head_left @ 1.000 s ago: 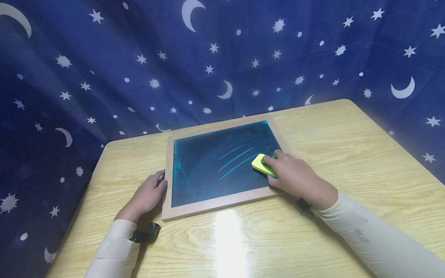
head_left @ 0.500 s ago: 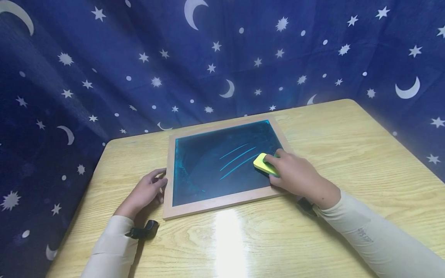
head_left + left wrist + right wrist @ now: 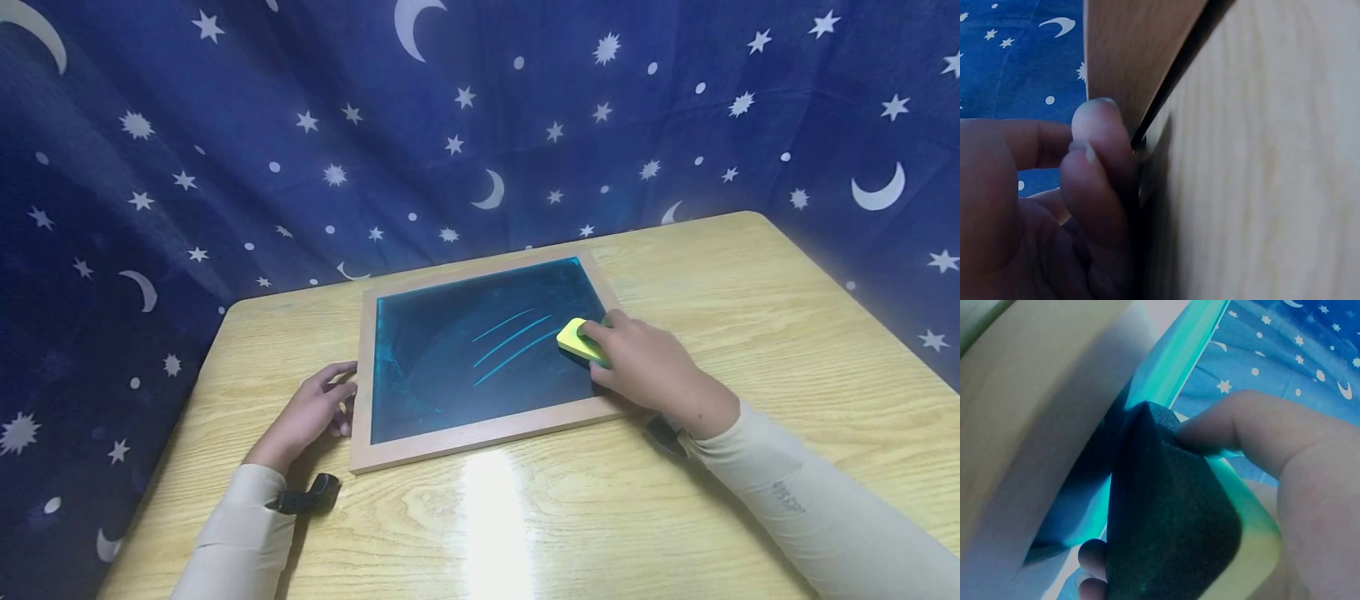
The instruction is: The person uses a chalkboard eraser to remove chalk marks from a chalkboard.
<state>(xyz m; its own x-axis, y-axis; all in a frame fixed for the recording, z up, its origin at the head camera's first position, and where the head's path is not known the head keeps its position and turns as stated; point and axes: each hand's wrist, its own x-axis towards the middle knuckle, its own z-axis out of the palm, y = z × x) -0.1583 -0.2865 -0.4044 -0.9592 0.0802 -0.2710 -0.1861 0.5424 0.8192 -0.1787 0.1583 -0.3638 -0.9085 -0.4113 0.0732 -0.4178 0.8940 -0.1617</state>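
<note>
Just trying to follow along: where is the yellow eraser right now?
In the head view, the yellow eraser is over the right side of the framed board, gripped by the right hand, just right of the blue lines.

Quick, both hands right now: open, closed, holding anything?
Left hand: open, at the left edge of the chalkboard.
Right hand: closed, holding the yellow eraser.

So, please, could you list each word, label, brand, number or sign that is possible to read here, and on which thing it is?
No text can be read with certainty.
Right sleeve: a short line of dark print, too small and blurred to read.
Blackboard: three blue strokes, no letters or numbers.
Yellow eraser: no lettering visible.
</note>
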